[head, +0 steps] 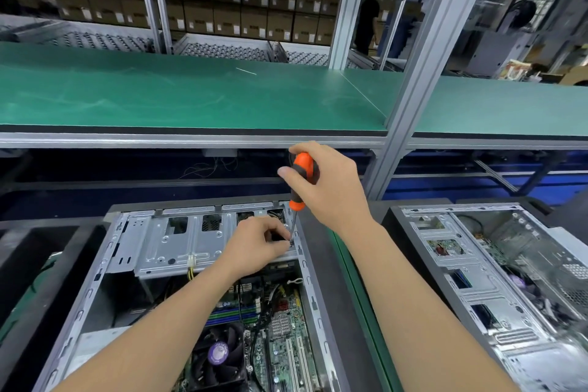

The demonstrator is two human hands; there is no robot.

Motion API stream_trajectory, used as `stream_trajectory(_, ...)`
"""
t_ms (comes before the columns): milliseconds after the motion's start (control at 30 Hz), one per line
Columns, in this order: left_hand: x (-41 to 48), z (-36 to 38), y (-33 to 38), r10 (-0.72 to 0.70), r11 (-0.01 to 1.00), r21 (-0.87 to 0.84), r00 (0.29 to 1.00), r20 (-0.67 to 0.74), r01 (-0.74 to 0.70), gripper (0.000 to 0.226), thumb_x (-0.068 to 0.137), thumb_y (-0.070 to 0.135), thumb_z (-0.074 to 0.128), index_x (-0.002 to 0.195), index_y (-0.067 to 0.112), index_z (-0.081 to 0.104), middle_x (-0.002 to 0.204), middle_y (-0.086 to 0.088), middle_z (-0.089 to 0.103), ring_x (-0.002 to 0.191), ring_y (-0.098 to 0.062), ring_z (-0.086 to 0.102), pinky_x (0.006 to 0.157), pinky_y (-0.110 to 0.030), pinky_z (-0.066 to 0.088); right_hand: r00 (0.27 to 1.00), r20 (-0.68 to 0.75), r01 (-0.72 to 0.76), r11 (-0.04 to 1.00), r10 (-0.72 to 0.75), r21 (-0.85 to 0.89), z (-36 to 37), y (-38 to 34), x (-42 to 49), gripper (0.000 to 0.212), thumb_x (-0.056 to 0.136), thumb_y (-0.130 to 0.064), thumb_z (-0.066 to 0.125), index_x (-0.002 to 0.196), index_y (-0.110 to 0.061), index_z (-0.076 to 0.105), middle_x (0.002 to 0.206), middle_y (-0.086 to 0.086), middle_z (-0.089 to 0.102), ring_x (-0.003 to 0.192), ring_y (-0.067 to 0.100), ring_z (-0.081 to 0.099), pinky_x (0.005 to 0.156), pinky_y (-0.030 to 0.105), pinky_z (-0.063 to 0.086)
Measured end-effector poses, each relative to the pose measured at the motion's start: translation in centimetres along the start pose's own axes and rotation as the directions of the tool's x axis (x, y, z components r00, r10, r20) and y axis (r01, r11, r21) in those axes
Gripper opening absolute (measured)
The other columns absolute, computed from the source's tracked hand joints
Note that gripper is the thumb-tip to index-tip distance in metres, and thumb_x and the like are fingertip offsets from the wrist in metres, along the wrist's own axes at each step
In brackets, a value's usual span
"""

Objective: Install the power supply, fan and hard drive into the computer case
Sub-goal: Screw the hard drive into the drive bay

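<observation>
An open computer case (95, 277) lies flat in front of me, its motherboard (286, 347) and a black CPU fan (219, 356) showing. A silver drive cage (178, 239) spans its far end. My right hand (331, 188) grips an orange and black screwdriver (302, 178), held nearly upright with its tip down at the cage's right edge. My left hand (261, 242) has curled fingers pinching at the spot where the tip meets the metal; what it holds is hidden. The power supply and the hard drive cannot be made out.
A second open case (496, 280) lies to the right, across a green strip of bench. A green-topped shelf (191, 95) runs above and behind the work area, carried by aluminium posts (420, 73). Cardboard boxes fill racks at the back.
</observation>
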State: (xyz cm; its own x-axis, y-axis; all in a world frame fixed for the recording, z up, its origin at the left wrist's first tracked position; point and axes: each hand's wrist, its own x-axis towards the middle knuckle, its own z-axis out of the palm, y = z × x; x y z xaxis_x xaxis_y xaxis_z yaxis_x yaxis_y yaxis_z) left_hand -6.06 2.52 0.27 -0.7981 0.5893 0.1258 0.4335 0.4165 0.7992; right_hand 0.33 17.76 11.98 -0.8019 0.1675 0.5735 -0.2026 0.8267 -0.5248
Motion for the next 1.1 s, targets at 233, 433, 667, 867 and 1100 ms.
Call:
stream_trajectory(233,0.7,1.3,0.7,0.04,0.991,-0.123,0.986,-0.159,-0.06,0.018,0.081,0.029,0.084,0.073,0.028,0.068,0.068,0.005,0.068,0.06,-0.008,0.06,0.057,-0.016,0.044,0.979,0.204,-0.078,0.971,0.031,0.226,0.0,-0.2,0.4,0.037,0.104,-0.024,0.046,0.138,-0.031,0.058,0.124,-0.012,0.062,0.117,0.003,0.059,0.099,0.035,0.053)
stream_trajectory(433,0.7,0.6,0.1,0.051,0.975,-0.213,0.997,-0.056,-0.062,0.012,0.089,0.025,0.077,0.085,0.035,0.073,0.08,0.005,0.073,0.075,-0.015,0.068,0.072,-0.034,0.058,0.995,0.087,0.033,0.996,-0.041,0.084,-0.2,0.2,1.0,0.023,0.089,-0.047,0.075,0.106,-0.034,0.068,0.097,-0.015,0.064,0.092,0.007,0.061,0.08,0.033,0.052)
stream_trajectory(667,1.2,0.8,1.2,0.033,0.89,-0.451,0.995,-0.091,-0.07,0.009,0.089,0.009,0.075,0.083,0.013,0.072,0.078,-0.006,0.075,0.075,-0.02,0.069,0.075,-0.026,0.054,0.997,0.082,-0.025,0.972,0.006,0.232,0.7,-0.2,0.9,0.012,0.098,-0.035,0.063,0.101,-0.028,0.073,0.099,-0.012,0.063,0.096,0.012,0.063,0.084,0.034,0.053)
stream_trajectory(867,0.9,0.2,0.7,0.086,0.8,-0.599,0.995,0.052,-0.038,0.012,0.102,0.006,0.058,0.105,0.009,0.069,0.094,-0.013,0.077,0.096,-0.025,0.074,0.078,-0.017,0.052,0.98,0.201,-0.053,0.967,0.001,0.251,-1.1,0.5,1.2,0.028,0.088,-0.036,0.081,0.115,-0.033,0.075,0.102,-0.012,0.073,0.098,0.007,0.069,0.089,0.032,0.057)
stream_trajectory(1100,1.7,1.6,0.4,0.001,0.67,-0.742,0.999,0.034,0.024,0.013,0.101,0.004,0.058,0.1,0.004,0.071,0.094,-0.02,0.075,0.09,-0.031,0.073,0.092,-0.046,0.057,0.992,0.128,-0.037,0.968,0.005,0.247,0.0,0.0,1.1,0.021,0.097,-0.033,0.066,0.116,-0.031,0.075,0.109,-0.017,0.064,0.109,0.006,0.061,0.093,0.032,0.052)
